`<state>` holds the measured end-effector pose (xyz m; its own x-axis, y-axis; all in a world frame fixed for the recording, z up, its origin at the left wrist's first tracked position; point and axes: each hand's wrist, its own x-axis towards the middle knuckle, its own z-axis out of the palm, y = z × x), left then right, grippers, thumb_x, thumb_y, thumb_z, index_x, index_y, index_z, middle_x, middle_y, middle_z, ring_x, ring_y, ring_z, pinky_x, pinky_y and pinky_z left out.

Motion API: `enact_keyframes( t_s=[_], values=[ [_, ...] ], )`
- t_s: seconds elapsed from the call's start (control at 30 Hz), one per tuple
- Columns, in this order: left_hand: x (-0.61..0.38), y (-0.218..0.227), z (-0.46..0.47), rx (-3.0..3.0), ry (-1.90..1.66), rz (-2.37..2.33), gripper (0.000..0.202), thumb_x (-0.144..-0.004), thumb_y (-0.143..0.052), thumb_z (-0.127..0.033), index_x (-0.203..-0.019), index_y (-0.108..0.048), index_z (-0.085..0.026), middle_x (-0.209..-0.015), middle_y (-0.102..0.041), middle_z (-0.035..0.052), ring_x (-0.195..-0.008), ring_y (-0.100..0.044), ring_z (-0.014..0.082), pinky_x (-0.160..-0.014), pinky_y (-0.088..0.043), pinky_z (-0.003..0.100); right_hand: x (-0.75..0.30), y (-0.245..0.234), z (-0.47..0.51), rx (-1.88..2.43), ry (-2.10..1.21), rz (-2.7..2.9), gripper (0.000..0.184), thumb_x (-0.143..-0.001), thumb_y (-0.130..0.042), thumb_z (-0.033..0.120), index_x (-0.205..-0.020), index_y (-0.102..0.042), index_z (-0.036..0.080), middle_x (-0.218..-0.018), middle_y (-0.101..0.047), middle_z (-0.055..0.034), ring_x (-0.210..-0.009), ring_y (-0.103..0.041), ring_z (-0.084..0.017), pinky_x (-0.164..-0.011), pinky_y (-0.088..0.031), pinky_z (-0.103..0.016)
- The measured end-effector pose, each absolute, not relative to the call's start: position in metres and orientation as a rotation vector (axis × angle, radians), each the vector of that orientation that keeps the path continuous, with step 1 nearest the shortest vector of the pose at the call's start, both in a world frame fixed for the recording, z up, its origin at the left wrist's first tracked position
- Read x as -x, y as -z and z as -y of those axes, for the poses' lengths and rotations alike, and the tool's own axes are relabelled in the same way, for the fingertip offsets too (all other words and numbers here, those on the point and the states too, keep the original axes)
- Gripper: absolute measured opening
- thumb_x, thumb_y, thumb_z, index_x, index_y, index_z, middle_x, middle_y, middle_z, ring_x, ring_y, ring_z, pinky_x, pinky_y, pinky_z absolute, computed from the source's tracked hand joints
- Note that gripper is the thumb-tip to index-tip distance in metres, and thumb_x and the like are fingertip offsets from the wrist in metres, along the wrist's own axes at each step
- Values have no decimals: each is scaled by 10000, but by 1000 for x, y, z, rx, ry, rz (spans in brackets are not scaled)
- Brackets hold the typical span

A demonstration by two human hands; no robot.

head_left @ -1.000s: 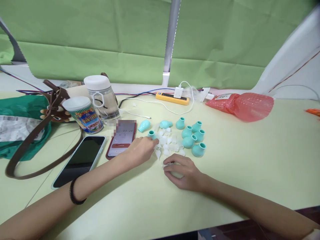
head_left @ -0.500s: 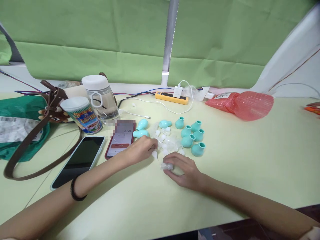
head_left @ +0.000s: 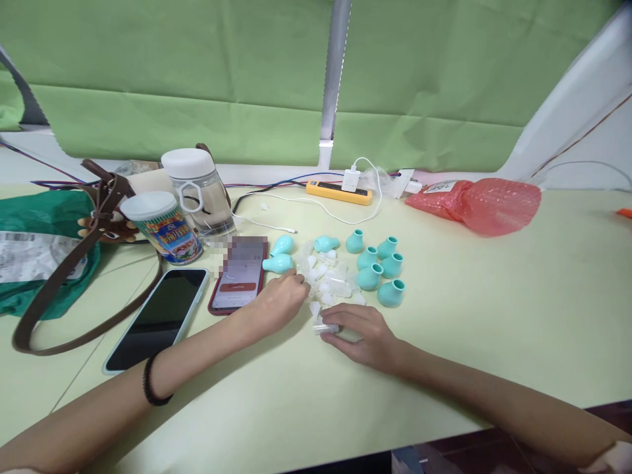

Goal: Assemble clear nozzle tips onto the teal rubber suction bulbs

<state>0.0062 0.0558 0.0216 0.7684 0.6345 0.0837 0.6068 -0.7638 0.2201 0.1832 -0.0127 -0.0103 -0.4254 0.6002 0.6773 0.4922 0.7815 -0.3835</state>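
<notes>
My left hand rests on the table with its fingertips pinched together at the left edge of a pile of small clear plastic pieces. My right hand lies just below the pile, its fingers closed round a small clear piece. Several teal rubber bulbs stand upright to the right of the pile. Three more teal bulbs lie on their sides at the pile's left and top, near the red phone.
A red phone and a larger dark phone lie left of my hands. Behind them stand a printed can and a clear bottle. A brown strap, a green bag, a yellow power strip and a red bag lie around.
My left hand set a teal bulb down on its side beside the red phone, then went back to the pile of clear pieces. My right hand shifted slightly, the clear piece now showing at its fingertips.
</notes>
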Motion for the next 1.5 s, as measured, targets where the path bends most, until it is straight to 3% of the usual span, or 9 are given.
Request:
enact_keyframes(
  t_s=[0.17, 0.3, 0.47, 0.73, 0.97, 1.17, 1.37, 1.5],
  values=[
    [-7, -49, -51, -2341, -328, -780, 178, -764, -478, -203, -814, -635, -134, -750, -641, 38, -653, -554, 119, -587, -432, 216, -182, 3, 14, 800, -265, 1988, 149, -680, -599, 122, -818, -566, 170, -741, -638, -45, -723, -596, -134, -619, -504, -251],
    [-7, -54, -54, -1870, -291, -626, 196, -731, -535, -246, -822, -649, -115, -734, -648, 43, -640, -558, 107, -580, -462, 208, -181, 0, 16, 823, -281, 1892, 196, -648, -637, 128, -824, -565, 175, -731, -640, -36, -676, -600, -132, -600, -508, -259],
    [-7, -51, -57, -1646, -257, -598, 173, -700, -582, -244, -788, -662, -119, -730, -643, 37, -627, -551, 94, -588, -479, 209, -181, -2, 17, 826, -262, 1832, 119, -641, -643, 163, -747, -590, 176, -719, -594, -42, -642, -573, -128, -509, -498, -240],
    [-8, -50, -54, -1719, -313, -623, 167, -680, -598, -231, -778, -668, -115, -714, -643, 37, -601, -542, 93, -582, -461, 206, -181, -3, 17, 829, -312, 1811, 157, -624, -664, 159, -763, -594, 170, -686, -586, -37, -620, -562, -124, -481, -498, -232],
    [-7, -46, -46, -1746, -470, -678, 193, -661, -622, -238, -799, -662, -110, -781, -652, 61, -721, -581, 144, -657, -470, 240, -180, -2, 17, 826, -363, 1779, 188, -618, -665, 150, -788, -588, 173, -714, -575, -35, -645, -559, -122, -474, -509, -223],
    [-7, -40, -35, -1734, -599, -720, 172, -673, -618, -237, -779, -659, -108, -759, -645, 62, -710, -582, 145, -625, -470, 235, -180, -2, 16, 800, -309, 1794, 203, -602, -677, 130, -782, -590, 167, -704, -579, -40, -630, -560, -127, -493, -499, -239],
    [-5, -34, -21, -2144, -867, -658, 184, -765, -516, -187, -873, -651, -122, -772, -636, 87, -725, -562, 152, -636, -459, 278, -179, -3, 16, 804, -358, 1767, 215, -598, -677, 107, -785, -590, 170, -709, -571, -40, -628, -553, -121, -467, -496, -224],
    [-3, -29, -20, -2412, -1026, -482, 212, -742, -533, -138, -935, -612, -96, -827, -620, 122, -762, -535, 171, -647, -459, 315, -179, -3, 17, 812, -415, 1740, 238, -586, -681, 89, -788, -593, 177, -723, -565, -39, -642, -553, -124, -458, -508, -222]
  ],
)
